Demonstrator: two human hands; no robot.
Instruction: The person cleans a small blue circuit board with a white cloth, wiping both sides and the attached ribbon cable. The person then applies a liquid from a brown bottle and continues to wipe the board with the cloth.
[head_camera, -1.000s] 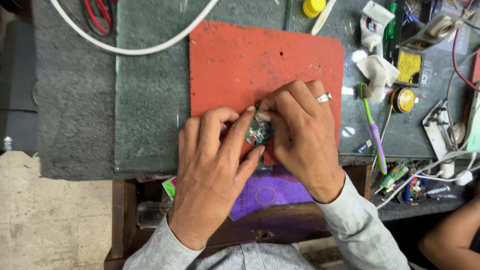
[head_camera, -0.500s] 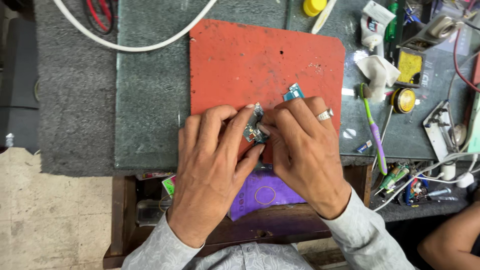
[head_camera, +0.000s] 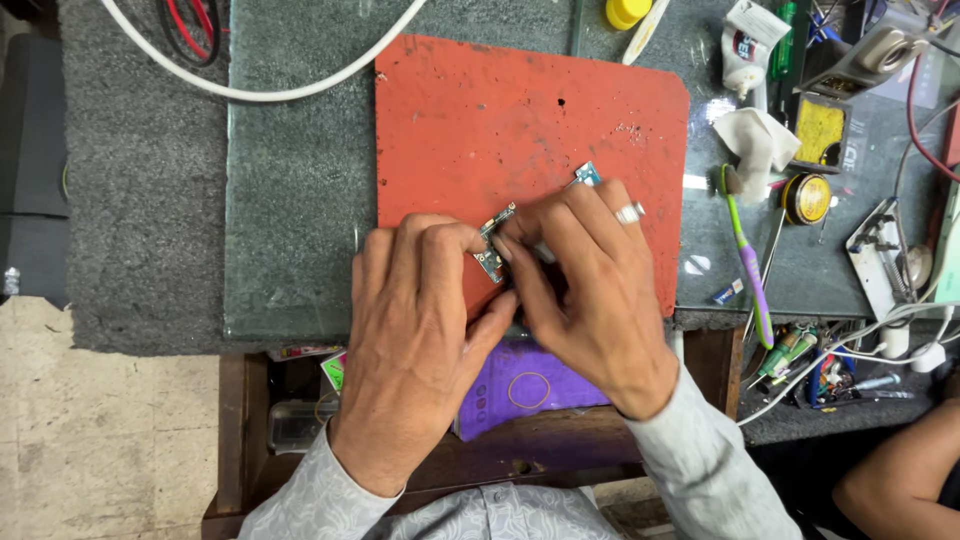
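- Since half a second back: both hands have stayed over the lower edge of the red mat (head_camera: 520, 120); the small circuit board (head_camera: 495, 243) now sits tilted, one end raised toward the mat's middle, more of it showing than before.
- A second small blue-green piece (head_camera: 587, 174) still shows just past the right hand's fingertips, lying on the mat; a second ago it was hidden.
- Left hand (head_camera: 420, 330): fingers curled, thumb and forefinger pinching the near end of the circuit board.
- Right hand (head_camera: 590, 290): fingers bent, tips closed on the board's other side; a ring (head_camera: 629, 212) on one finger. Whether it holds a tool, cannot tell.
- The board is held between the two hands, just above the mat, near its lower edge.
- The mat lies on the dark green counter (head_camera: 290, 200).
- Right of the mat: a purple and green toothbrush (head_camera: 745, 255), a round yellow tin (head_camera: 806, 198), a crumpled white cloth (head_camera: 757, 135).
- Below the hands: a purple pad (head_camera: 520, 385) in an open drawer.
- White cable (head_camera: 270, 93) curves across the counter's top.
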